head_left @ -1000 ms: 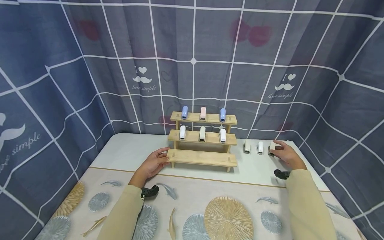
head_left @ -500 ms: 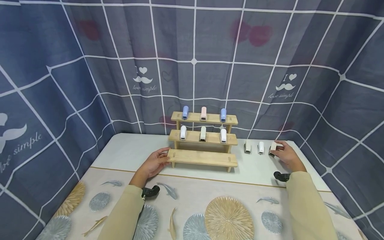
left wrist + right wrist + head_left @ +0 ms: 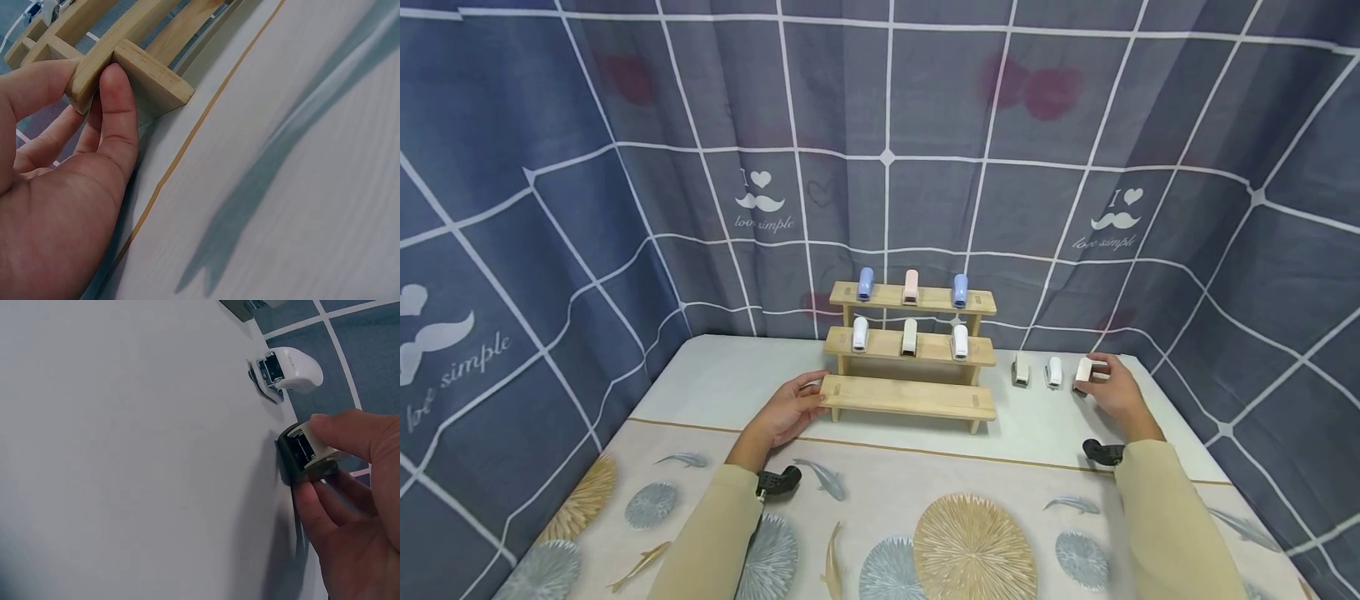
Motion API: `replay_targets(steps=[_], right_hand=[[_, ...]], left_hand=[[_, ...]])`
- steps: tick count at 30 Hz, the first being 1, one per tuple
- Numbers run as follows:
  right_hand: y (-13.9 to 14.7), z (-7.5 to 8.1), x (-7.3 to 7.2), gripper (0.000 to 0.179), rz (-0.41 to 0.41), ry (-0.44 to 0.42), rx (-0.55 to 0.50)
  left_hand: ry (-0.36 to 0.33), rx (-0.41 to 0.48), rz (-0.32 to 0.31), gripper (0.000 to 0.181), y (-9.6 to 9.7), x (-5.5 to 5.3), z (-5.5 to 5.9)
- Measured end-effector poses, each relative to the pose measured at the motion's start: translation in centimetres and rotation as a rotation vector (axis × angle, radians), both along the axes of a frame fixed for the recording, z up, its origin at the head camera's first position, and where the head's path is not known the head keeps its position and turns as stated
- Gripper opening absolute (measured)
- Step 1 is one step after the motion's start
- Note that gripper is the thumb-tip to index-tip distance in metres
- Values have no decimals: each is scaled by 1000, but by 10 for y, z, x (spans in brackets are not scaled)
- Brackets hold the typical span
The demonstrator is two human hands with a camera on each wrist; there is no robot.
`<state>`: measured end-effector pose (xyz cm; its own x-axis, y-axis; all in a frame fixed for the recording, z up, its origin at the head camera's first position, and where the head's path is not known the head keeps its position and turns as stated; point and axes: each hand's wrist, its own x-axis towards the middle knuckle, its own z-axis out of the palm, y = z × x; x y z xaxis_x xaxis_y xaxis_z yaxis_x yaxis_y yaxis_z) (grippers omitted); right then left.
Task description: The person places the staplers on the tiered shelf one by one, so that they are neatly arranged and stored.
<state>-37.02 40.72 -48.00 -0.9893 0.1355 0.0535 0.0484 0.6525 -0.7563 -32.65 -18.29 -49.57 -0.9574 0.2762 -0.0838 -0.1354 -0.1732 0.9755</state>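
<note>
My left hand pinches the left end of the wooden three-step stand's lowest shelf; in the left wrist view the thumb lies under the board, with a finger over it. At the right, my right hand holds a small cream stapler with a dark base, its thumb on top and fingers beneath in the right wrist view. Beside it on the table stand a white stapler and another cream stapler. Whether the held stapler touches the table is hard to tell.
Two blue staplers and a pink stapler stand on the top shelf. The middle shelf bears two white ones around a pale cream one. A dark checked curtain hangs behind the table. A patterned cloth covers the front.
My right hand shifts slightly, and the cream stapler in it appears a little more tilted. My left hand stays at the shelf end. The head view shifts slightly.
</note>
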Motion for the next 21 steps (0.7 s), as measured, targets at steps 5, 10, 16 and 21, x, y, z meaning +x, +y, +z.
replay_targets(steps=[5, 10, 16, 21], right_hand=[[-3, -1, 3, 75, -10, 2, 27], [-5, 0, 9, 77, -23, 12, 45], [-9, 0, 14, 74, -14, 56, -43], [-14, 0, 21, 78, -4, 73, -120]], left_hand=[[-8, -11, 5, 66, 0, 0, -1], [-6, -3, 5, 66, 1, 0, -3], [-2, 3, 0, 67, 1, 0, -2], [-18, 3, 9, 66, 1, 1, 0]])
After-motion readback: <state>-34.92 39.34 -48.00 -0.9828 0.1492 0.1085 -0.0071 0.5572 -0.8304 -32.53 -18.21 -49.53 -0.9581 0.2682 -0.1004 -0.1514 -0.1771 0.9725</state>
